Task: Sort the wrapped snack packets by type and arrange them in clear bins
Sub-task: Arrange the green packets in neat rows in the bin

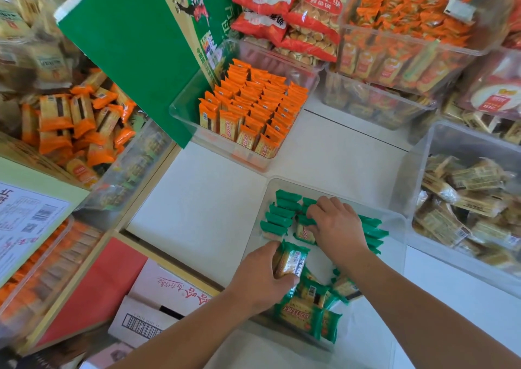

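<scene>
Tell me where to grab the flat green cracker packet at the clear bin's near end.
Pinch the flat green-wrapped cracker packet across its long edges, coming down from above: it lies face-up atop the pile, edges exposed, and the walls of the clear plastic bin likely hinder sideways approach.

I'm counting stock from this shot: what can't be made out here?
Head view:
Green packets in the near bin: the right hand covers part of the rows.
Stack in the left hand: the hand hides how many.
Left bin: blurred, labels unreadable.
Right bin: cut off by the frame edge.
</scene>
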Demonstrator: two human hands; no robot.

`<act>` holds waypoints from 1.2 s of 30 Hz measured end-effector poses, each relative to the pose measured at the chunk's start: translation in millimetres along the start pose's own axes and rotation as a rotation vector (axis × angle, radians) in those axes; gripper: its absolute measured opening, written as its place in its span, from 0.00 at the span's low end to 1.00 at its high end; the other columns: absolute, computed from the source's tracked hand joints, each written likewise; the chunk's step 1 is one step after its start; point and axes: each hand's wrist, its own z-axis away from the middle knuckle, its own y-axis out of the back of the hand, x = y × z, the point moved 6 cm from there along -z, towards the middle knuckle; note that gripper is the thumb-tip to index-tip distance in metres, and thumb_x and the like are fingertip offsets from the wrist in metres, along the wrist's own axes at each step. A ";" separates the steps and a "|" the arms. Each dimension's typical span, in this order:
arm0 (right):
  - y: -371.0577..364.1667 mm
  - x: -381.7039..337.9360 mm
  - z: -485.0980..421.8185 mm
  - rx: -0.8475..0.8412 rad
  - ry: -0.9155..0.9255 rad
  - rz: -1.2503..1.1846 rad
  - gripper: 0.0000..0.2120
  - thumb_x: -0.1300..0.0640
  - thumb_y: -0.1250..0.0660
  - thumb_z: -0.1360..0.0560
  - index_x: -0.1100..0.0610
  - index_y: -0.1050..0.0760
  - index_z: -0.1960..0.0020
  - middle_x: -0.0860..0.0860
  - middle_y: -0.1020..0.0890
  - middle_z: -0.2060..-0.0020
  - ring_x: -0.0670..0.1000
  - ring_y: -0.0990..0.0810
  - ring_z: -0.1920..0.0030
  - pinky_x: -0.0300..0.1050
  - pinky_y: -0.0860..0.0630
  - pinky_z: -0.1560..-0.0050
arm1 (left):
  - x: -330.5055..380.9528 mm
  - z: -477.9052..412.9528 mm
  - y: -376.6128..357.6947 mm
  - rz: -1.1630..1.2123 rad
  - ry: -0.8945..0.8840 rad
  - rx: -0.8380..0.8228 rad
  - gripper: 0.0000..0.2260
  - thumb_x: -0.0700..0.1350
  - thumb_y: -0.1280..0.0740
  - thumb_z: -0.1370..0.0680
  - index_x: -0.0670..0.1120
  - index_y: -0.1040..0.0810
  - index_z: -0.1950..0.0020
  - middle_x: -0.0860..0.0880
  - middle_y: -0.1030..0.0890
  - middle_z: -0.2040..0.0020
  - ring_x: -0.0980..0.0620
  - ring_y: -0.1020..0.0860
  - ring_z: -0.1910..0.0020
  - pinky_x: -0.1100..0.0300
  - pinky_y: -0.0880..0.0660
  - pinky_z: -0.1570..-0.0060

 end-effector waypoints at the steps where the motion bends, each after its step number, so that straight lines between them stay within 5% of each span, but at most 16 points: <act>1: 1.1 0.8 1.3 0.004 -0.009 0.002 0.18 0.56 0.15 0.40 0.55 0.19 0.55 0.52 0.22 0.57 0.56 0.23 0.59 0.50 0.23 0.62 | -1.5 -0.6 -0.7 0.010 0.012 0.003 0.24 0.57 0.26 0.25 0.58 0.30 0.32 0.59 0.20 0.41 0.60 0.21 0.44 0.67 0.22 0.47; 4: 17.4 -2.2 3.5 0.065 -0.030 -0.110 0.15 0.54 0.18 0.34 0.56 0.19 0.52 0.51 0.22 0.54 0.55 0.22 0.56 0.49 0.22 0.59 | -5.3 -0.5 -2.0 0.040 0.042 0.020 0.25 0.58 0.25 0.26 0.57 0.29 0.33 0.59 0.20 0.41 0.59 0.21 0.46 0.69 0.21 0.49; 7: 42.3 -8.8 13.1 0.066 -0.098 -0.456 0.10 0.53 0.25 0.25 0.52 0.18 0.45 0.44 0.20 0.51 0.47 0.20 0.56 0.43 0.22 0.60 | -3.8 -0.6 -1.9 0.174 0.044 0.061 0.23 0.58 0.24 0.29 0.58 0.26 0.37 0.58 0.18 0.46 0.59 0.19 0.48 0.59 0.17 0.49; 11: 34.9 -22.2 39.9 -0.433 -0.287 -0.861 0.27 0.50 0.28 0.22 0.38 0.33 0.26 0.27 0.31 0.37 0.33 0.27 0.40 0.37 0.23 0.39 | 12.4 1.1 -2.7 0.338 0.005 0.028 0.19 0.53 0.23 0.26 0.60 0.25 0.39 0.61 0.17 0.49 0.62 0.19 0.47 0.58 0.18 0.47; 14: 27.5 -25.1 52.8 -0.529 -0.325 -0.973 0.24 0.53 0.31 0.20 0.38 0.31 0.27 0.26 0.29 0.36 0.32 0.28 0.37 0.41 0.25 0.33 | 25.8 3.4 -6.6 0.378 -0.027 -0.066 0.19 0.51 0.25 0.23 0.62 0.26 0.36 0.62 0.19 0.45 0.64 0.21 0.43 0.62 0.18 0.46; 21: 30.8 -4.9 69.2 -0.408 -0.570 -1.142 0.16 0.54 0.29 0.21 0.35 0.24 0.38 0.34 0.19 0.44 0.43 0.19 0.42 0.46 0.17 0.44 | 16.7 1.4 -13.0 0.215 -0.027 -0.152 0.35 0.47 0.20 0.29 0.61 0.32 0.27 0.60 0.24 0.37 0.60 0.24 0.37 0.60 0.20 0.41; 25: 43.5 9.4 73.3 -0.354 -0.617 -1.092 0.15 0.54 0.30 0.21 0.34 0.26 0.43 0.37 0.20 0.44 0.39 0.18 0.49 0.38 0.18 0.50 | 14.6 -1.3 -12.0 0.096 -0.046 -0.135 0.30 0.45 0.21 0.27 0.57 0.27 0.29 0.59 0.24 0.37 0.59 0.23 0.39 0.59 0.21 0.39; 29: 56.9 30.0 68.5 -0.253 -0.599 -0.939 0.18 0.56 0.29 0.21 0.41 0.28 0.36 0.35 0.23 0.46 0.36 0.22 0.50 0.23 0.27 0.58 | 16.2 -2.6 5.9 -0.172 -0.075 -0.001 0.21 0.50 0.20 0.28 0.51 0.22 0.38 0.56 0.23 0.40 0.58 0.23 0.42 0.60 0.22 0.40; 33: 41.8 23.0 67.4 -0.238 -0.500 -0.680 0.23 0.51 0.24 0.25 0.47 0.25 0.32 0.40 0.22 0.45 0.44 0.22 0.46 0.36 0.25 0.45 | 49.9 -7.4 25.8 -0.480 -0.322 0.120 0.15 0.54 0.25 0.24 0.51 0.19 0.41 0.54 0.21 0.45 0.54 0.24 0.47 0.57 0.24 0.47; 36: 26.6 13.6 68.7 -0.148 -0.261 -0.371 0.23 0.49 0.21 0.30 0.53 0.21 0.37 0.47 0.20 0.46 0.52 0.22 0.45 0.50 0.22 0.44 | 74.0 -26.0 23.7 -0.748 -0.513 0.118 0.13 0.55 0.29 0.22 0.52 0.20 0.40 0.53 0.21 0.48 0.50 0.26 0.47 0.55 0.30 0.54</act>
